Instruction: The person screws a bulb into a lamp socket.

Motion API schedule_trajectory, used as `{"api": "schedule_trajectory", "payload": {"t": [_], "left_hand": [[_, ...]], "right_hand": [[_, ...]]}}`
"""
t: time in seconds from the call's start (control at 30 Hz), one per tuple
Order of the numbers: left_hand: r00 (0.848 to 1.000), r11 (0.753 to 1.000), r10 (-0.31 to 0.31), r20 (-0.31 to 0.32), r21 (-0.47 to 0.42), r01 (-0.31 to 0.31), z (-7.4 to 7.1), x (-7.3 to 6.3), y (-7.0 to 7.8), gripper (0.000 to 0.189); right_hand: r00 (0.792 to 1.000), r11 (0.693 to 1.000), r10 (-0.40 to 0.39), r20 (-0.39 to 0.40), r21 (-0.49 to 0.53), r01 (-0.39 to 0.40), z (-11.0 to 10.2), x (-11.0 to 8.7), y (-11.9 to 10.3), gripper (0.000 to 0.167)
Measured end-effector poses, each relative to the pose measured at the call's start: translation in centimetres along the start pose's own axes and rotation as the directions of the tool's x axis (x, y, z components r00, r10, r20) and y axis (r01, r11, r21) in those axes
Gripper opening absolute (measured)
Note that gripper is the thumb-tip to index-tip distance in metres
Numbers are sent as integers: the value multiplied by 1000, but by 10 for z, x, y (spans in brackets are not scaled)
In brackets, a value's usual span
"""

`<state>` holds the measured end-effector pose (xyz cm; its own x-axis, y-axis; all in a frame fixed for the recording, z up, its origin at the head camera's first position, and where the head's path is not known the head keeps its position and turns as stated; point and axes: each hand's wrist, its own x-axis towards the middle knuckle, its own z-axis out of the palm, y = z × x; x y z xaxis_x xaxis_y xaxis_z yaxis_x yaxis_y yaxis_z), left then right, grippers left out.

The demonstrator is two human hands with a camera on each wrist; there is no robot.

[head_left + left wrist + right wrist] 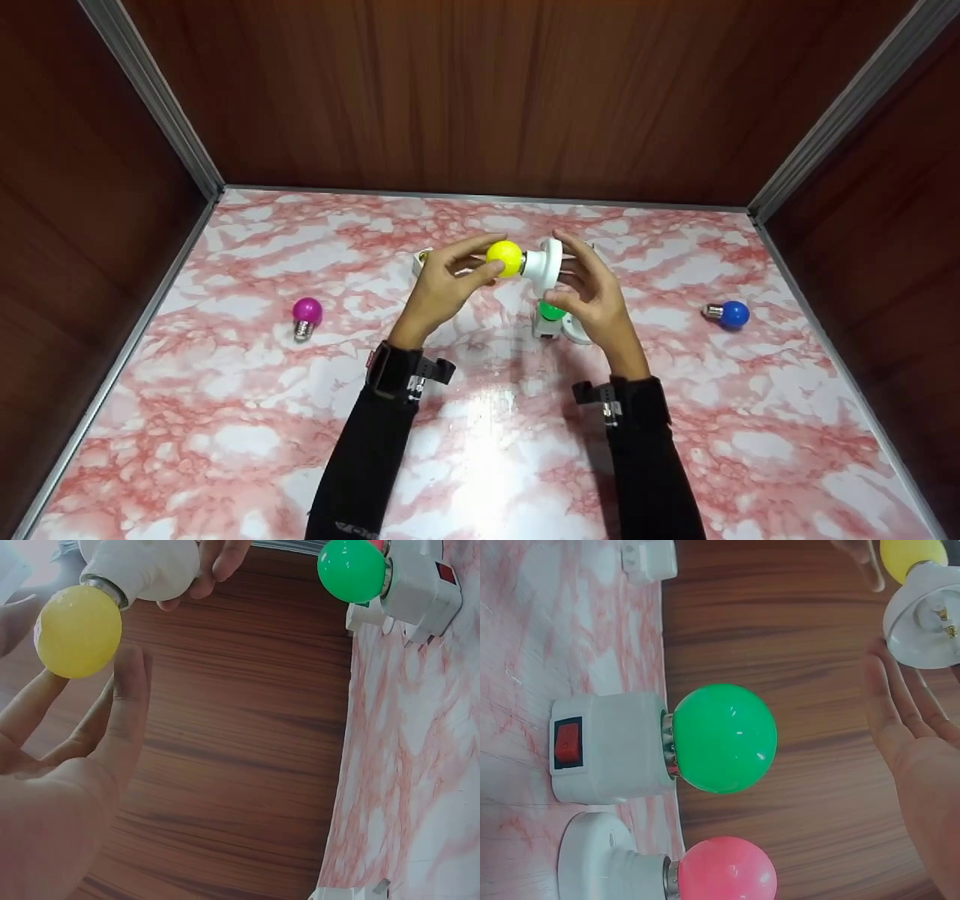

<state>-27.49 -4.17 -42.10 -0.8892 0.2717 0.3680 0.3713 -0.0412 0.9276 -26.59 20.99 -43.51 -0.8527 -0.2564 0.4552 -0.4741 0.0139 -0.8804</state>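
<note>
My left hand (437, 289) pinches the yellow bulb (505, 258) between thumb and fingers. Its metal base sits at the mouth of a round white lamp holder (553, 264), and how far it is screwed in I cannot tell. Around the holder's wide base curl the fingers and thumb of my right hand (602, 300). Both things are held above the table, with the bulb pointing left in the head view. The right wrist view looks into the holder's hollow underside, where brass contacts (946, 621) show.
Below the right hand stands a green bulb (724, 739) in a white socket with a red switch (568, 743). Beside it, a pink bulb (727, 870) sits in another round holder (592, 859). A magenta bulb (307, 311) lies left, a blue bulb (735, 315) right. A white block (420, 261) is partly hidden.
</note>
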Motion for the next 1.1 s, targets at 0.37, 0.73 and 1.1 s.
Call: {"api": "schedule_trajectory", "payload": {"t": [0.37,0.73,1.1], "left_hand": [[998,999,-14,-54,29,15,2,-1,-2,38],[999,999,29,-29,27,-28,2,0,-2,40],[999,999,34,-22,-14,-34,1,0,-1,37]], "right_hand": [[1000,998,-7,11,-60,8,2,-2,2,80],[999,994,30,29,-104,-27,-1,-2,4,74],[996,996,64,54,-72,-60,-2,-1,4,68]]}}
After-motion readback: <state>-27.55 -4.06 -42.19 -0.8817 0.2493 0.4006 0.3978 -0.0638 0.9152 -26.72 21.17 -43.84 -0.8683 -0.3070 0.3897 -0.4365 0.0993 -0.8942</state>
